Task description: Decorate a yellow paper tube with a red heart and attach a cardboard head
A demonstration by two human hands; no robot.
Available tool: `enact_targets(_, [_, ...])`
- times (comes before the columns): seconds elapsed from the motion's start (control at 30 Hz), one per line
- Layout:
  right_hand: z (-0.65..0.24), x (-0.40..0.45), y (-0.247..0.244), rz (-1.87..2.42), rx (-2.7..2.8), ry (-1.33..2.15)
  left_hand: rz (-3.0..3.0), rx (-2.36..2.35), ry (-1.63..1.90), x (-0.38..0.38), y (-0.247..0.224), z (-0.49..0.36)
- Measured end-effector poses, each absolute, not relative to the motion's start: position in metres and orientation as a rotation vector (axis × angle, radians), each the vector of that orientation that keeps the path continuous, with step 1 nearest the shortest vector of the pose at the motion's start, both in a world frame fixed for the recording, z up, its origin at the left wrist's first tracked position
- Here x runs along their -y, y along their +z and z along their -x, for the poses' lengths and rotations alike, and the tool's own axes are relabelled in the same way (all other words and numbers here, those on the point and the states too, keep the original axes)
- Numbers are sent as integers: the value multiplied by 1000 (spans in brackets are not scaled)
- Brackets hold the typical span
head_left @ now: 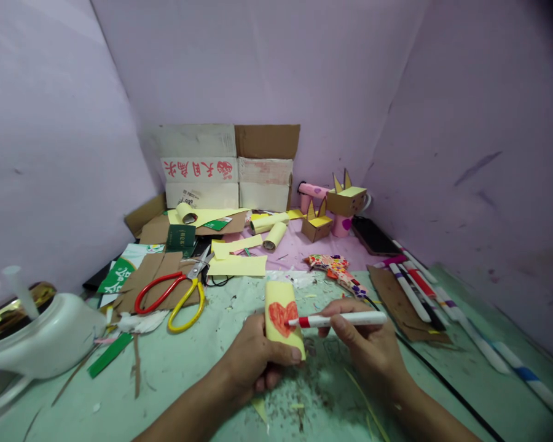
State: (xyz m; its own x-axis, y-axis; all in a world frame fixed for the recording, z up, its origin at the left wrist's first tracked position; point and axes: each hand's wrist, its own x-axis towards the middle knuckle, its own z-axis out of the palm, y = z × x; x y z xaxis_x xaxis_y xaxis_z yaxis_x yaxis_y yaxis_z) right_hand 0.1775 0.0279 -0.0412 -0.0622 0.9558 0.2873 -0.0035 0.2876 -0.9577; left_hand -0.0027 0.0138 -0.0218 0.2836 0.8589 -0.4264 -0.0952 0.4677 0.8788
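A pale yellow paper roll (280, 294) with a red heart drawn on its face is gripped near its lower end by my left hand (253, 356), thumb across the front. My right hand (368, 344) pinches a white marker (350, 318) with a red band, held nearly level. The marker's tip points left and rests at the heart's coloured area. The heart looks mostly filled with red strokes. My right hand's lower fingers are partly hidden behind the marker and thumb.
Scissors (179, 298) with red and yellow handles lie at left, near a white pot (55, 337). Paper rolls (275, 236), cardboard boxes with pointed ears (317, 228) and a black phone (375, 236) stand or lie further back. Several markers (410, 293) lie on the right beside a black cable (442, 374).
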Motion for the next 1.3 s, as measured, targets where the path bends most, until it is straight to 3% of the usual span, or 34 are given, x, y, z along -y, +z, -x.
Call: enact_targets(1.3, [-175, -23, -37, 972, 1371, 1023, -837, -1093, 791, -14, -25, 4])
